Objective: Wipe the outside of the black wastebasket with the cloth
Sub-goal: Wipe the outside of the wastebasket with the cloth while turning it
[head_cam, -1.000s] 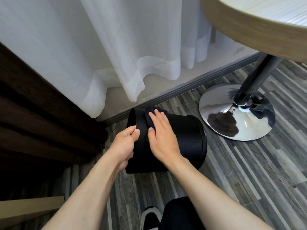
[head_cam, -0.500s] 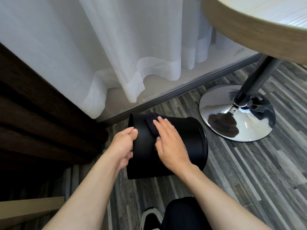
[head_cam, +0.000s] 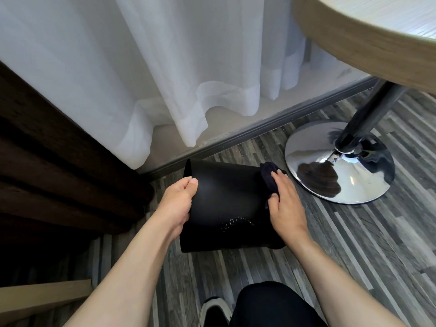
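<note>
Nearest: knee (head_cam: 271, 303) and shoe (head_cam: 213, 310) on the grey plank floor (head_cam: 354, 256). Black wastebasket (head_cam: 226, 204) lies on its side on the floor, just past the knee, open end apparently left. Left hand (head_cam: 175, 206) grip closed on the left rim, thumb on the outer wall, steadying it. Right hand (head_cam: 284, 204) lies flat, fingers wide, pressing the dark cloth (head_cam: 269, 178) onto the wall at the right end. Progress: mid-wipe; upper wall looks clean and matte, but pale specks (head_cam: 233, 223) remain on the near side, and the underside isn't visible. Further right: chrome table base (head_cam: 354, 180). Farthest: white curtain (head_cam: 165, 67).
</note>
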